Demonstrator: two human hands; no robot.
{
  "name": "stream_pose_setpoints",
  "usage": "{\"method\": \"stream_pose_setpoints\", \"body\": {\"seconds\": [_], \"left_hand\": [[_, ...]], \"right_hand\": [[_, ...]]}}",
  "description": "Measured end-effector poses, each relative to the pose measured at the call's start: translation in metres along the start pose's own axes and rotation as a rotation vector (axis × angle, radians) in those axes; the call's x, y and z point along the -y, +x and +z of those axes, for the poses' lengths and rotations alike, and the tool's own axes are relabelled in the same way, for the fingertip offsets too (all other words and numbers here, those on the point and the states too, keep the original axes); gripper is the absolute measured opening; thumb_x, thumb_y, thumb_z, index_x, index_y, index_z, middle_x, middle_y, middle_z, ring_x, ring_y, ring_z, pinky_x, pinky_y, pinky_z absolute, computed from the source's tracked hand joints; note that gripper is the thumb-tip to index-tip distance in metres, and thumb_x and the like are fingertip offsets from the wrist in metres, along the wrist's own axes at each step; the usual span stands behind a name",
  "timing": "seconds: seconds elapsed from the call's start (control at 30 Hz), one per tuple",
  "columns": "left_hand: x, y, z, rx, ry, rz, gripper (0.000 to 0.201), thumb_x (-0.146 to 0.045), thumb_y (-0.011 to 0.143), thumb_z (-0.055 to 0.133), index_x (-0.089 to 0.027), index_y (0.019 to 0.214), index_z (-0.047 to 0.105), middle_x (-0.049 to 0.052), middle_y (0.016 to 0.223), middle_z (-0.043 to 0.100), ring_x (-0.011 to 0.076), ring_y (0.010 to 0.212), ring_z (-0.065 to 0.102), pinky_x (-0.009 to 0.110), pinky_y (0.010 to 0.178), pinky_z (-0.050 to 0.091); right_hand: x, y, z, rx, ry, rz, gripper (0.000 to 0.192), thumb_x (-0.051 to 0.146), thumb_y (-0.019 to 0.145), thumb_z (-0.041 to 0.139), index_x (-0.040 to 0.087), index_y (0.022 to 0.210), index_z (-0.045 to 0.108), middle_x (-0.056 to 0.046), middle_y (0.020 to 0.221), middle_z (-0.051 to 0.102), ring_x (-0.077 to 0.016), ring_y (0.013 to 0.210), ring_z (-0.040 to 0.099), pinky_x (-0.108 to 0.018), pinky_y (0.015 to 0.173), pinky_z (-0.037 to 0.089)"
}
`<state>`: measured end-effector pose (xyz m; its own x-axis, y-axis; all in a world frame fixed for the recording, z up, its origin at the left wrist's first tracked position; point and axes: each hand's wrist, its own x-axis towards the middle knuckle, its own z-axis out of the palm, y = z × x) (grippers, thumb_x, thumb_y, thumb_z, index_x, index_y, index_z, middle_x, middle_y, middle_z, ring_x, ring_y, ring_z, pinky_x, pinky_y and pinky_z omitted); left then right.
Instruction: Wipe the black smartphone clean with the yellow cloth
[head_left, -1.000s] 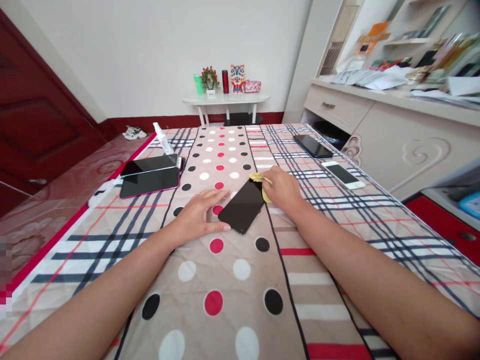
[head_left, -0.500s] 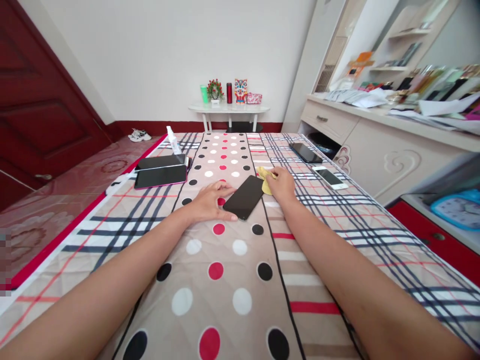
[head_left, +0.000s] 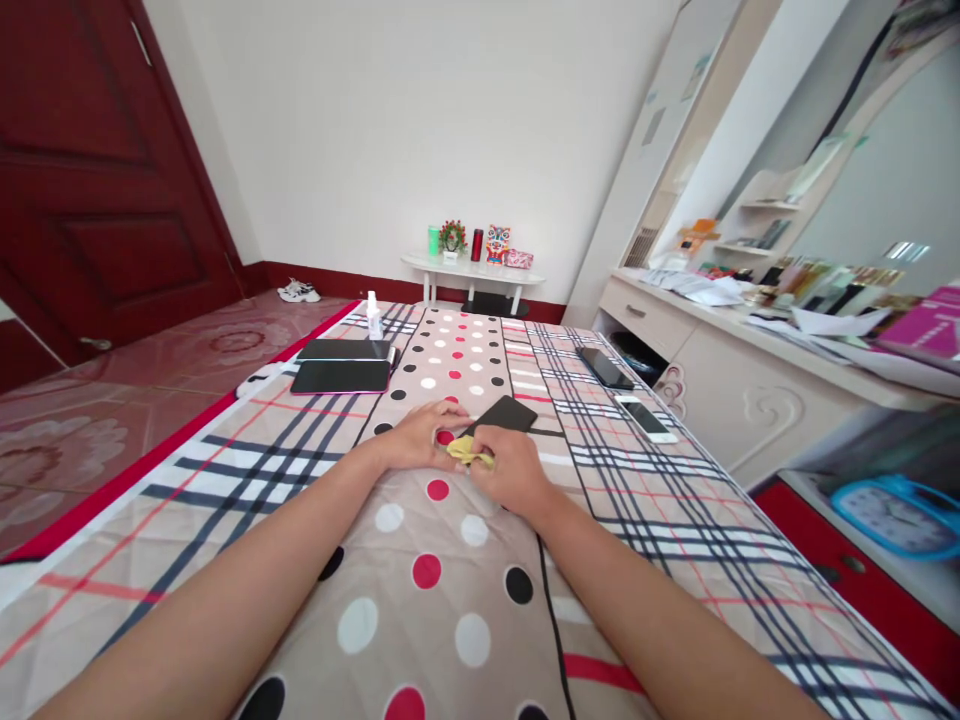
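A black phone [head_left: 507, 414] lies screen up on the patterned bedspread [head_left: 465, 560]. My left hand [head_left: 417, 439] rests flat beside the phone's near left edge, fingertips against it. My right hand [head_left: 511, 469] is closed on a small yellow cloth [head_left: 469, 451] and sits over the phone's near end, hiding that part of the screen. The two hands nearly touch.
Two dark tablets [head_left: 342, 376] and a spray bottle [head_left: 372, 316] lie at the far left of the bed. A black phone [head_left: 604, 367] and a white phone [head_left: 646, 419] lie at the right edge. A cream dresser [head_left: 735, 390] stands to the right, a small white table [head_left: 474, 272] beyond.
My right hand has drawn the yellow cloth from the phone's far end down to its near end, close to my left hand. The camera has tilted up and back.
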<state>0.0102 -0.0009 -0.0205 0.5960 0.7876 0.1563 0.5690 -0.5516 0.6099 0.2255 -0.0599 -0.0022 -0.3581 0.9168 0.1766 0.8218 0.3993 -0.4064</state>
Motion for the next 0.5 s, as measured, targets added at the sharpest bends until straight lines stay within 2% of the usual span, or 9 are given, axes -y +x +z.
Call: {"method": "stream_pose_setpoints", "body": {"seconds": [0.17,0.23,0.37,0.5], "left_hand": [[0.0,0.0,0.003,-0.021,-0.014,-0.002,0.084,-0.068,0.069,0.086,-0.028,0.139,0.066,0.01,0.143,0.057,0.0297,0.135,0.054,0.047,0.125,0.042],[-0.002,0.001,0.004,-0.027,-0.012,-0.006,0.082,-0.068,0.07,0.085,-0.028,0.139,0.066,0.009,0.142,0.058,0.0294,0.134,0.055,0.047,0.125,0.042],[-0.005,0.002,0.006,-0.041,-0.007,-0.011,0.075,-0.062,0.069,0.088,-0.03,0.135,0.069,0.008,0.14,0.059,0.029,0.131,0.056,0.047,0.124,0.042],[-0.005,0.003,0.008,-0.077,-0.01,-0.059,0.082,-0.061,0.065,0.091,-0.027,0.136,0.068,0.01,0.142,0.057,0.0304,0.134,0.055,0.046,0.123,0.043]], "right_hand": [[-0.054,0.026,-0.022,-0.185,-0.13,0.313,0.029,0.028,0.088,0.053,0.018,0.11,0.069,-0.006,0.106,0.068,-0.0147,0.089,0.057,-0.023,0.072,0.025],[-0.07,0.037,-0.028,-0.228,-0.169,0.394,0.033,0.027,0.092,0.048,0.017,0.116,0.069,-0.009,0.111,0.067,-0.0163,0.093,0.058,-0.024,0.073,0.026],[-0.074,0.058,-0.028,-0.21,-0.209,0.363,0.04,0.027,0.099,0.04,0.017,0.12,0.072,-0.013,0.126,0.062,-0.0192,0.101,0.061,-0.027,0.076,0.03],[-0.052,0.064,-0.02,-0.154,-0.173,0.241,0.042,0.025,0.1,0.038,0.018,0.119,0.074,-0.012,0.127,0.063,-0.0209,0.109,0.062,-0.029,0.085,0.038]]}}
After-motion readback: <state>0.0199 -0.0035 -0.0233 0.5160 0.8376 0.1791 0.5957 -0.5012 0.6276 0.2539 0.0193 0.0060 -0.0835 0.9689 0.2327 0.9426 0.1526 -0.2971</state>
